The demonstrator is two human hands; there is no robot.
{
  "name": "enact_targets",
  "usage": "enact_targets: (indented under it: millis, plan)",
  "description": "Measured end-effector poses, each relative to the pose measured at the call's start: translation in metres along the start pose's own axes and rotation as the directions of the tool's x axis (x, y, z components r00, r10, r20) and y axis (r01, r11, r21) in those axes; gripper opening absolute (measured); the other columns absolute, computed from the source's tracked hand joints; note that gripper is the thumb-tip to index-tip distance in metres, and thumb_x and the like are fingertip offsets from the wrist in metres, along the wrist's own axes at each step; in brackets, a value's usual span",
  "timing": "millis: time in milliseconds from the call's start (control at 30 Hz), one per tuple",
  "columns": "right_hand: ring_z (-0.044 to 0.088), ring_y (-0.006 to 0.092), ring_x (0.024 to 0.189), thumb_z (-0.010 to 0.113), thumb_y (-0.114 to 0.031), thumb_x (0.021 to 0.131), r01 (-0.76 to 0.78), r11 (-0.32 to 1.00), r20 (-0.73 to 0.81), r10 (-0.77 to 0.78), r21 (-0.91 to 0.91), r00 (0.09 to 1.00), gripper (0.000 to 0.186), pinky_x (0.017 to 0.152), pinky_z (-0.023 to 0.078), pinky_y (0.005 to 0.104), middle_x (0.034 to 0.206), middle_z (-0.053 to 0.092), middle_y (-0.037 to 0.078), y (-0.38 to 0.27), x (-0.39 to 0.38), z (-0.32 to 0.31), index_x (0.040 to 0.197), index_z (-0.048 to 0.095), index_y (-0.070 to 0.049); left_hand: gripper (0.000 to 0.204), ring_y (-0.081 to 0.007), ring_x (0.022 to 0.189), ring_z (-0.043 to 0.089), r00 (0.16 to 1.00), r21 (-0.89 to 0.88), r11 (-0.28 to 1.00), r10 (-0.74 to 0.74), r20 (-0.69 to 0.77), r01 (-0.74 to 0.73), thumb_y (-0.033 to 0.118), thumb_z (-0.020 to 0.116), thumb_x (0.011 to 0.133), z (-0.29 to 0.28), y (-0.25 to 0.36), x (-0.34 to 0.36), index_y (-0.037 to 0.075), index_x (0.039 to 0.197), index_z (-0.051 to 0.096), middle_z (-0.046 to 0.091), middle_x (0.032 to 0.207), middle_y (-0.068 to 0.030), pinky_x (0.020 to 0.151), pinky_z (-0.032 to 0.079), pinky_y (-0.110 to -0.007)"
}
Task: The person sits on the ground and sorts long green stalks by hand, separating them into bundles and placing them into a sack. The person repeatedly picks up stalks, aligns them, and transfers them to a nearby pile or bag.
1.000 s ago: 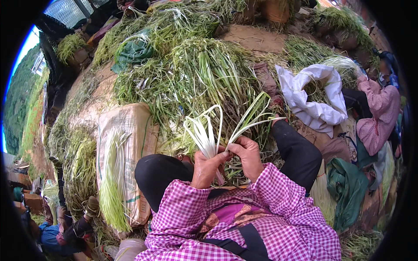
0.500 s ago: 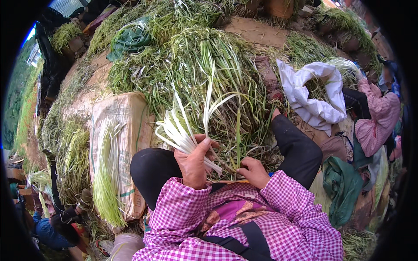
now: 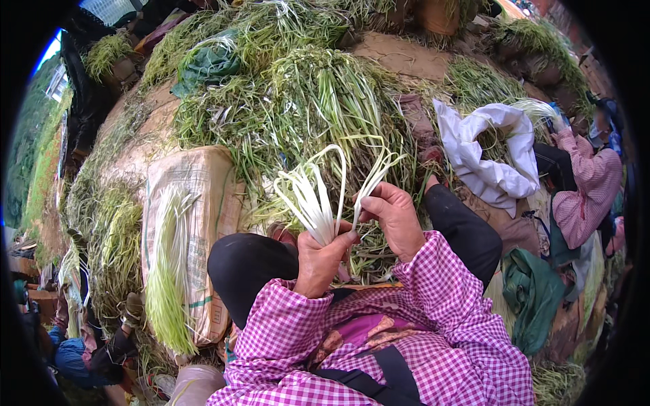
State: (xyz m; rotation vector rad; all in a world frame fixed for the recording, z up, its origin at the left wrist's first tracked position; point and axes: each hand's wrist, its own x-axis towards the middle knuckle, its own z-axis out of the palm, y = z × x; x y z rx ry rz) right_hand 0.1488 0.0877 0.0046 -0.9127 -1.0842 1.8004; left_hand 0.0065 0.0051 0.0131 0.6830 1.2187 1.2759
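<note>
In front of my lap, my left hand (image 3: 322,260) is closed round the lower ends of a fanned bunch of white blanched chive stalks (image 3: 313,203). One longer stalk in it bends over at the top. Beside it, my right hand (image 3: 398,218) pinches a pale stalk with yellow-green leaves (image 3: 374,179) between thumb and fingers, its base close to my left thumb. Beyond both hands rises a large heap of untrimmed green and yellowing stalks (image 3: 338,98). On a pale woven sack (image 3: 220,186) to my left lies a sorted bundle of long pale stalks (image 3: 168,271).
A white sack (image 3: 484,152) lies right of the heap, near a person in a checked top (image 3: 583,196). Dark green cloth (image 3: 531,294) is at my right, and a green bag (image 3: 210,66) lies far left. Another person in blue (image 3: 78,362) is at lower left.
My right hand has risen from near my lap to beside the bunch, now pinching a stalk. My left hand has shifted slightly right with its bunch. The darker lower strands between the hands are gone.
</note>
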Motion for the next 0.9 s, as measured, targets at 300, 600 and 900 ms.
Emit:
enact_targets:
  millis: [300, 600, 900]
  plan:
    - [0.059, 0.0119, 0.072, 0.057, -0.002, 0.085, 0.144, 0.987, -0.121, -0.134, 0.076, 0.983, 0.01, 0.065, 0.049, 0.0252, 0.089, 0.063, 0.005, 0.018, -0.036, 0.012, 0.092, 0.063, -0.001, 0.011, -0.0112, 0.053, 0.056, 0.992, -0.234, 0.97, 0.03, -0.127, -0.059, 0.004, 0.063, 0.083, 0.008, -0.004, 0.001, -0.002, 0.092, 0.06, 0.065, 0.073, -0.0093, 0.047, 0.046, -0.023]
    - [0.065, 0.0161, 0.075, 0.055, -0.014, 0.091, 0.285, 0.908, -0.349, -0.171, 0.307, 0.921, 0.01, 0.061, 0.054, 0.0296, 0.087, 0.067, 0.007, -0.006, -0.047, -0.09, 0.096, 0.061, -0.008, 0.014, -0.0267, 0.068, 0.065, 0.994, -0.515, 0.857, -0.032, -0.106, -0.027, 0.003, 0.057, 0.087, -0.005, -0.006, 0.006, 0.003, 0.098, 0.05, 0.061, 0.076, -0.0134, 0.052, 0.055, -0.032]
    - [0.065, 0.0167, 0.077, 0.055, -0.019, 0.092, 0.377, 0.925, -0.449, -0.321, 0.039, 0.834, 0.008, 0.063, 0.054, 0.0309, 0.086, 0.066, 0.005, -0.044, -0.049, -0.157, 0.095, 0.059, -0.012, 0.026, -0.0241, 0.072, 0.066, 0.979, -0.268, 0.963, -0.048, -0.196, -0.006, 0.007, 0.063, 0.084, -0.004, -0.006, 0.005, -0.001, 0.107, 0.053, 0.064, 0.087, -0.0163, 0.049, 0.055, -0.03]
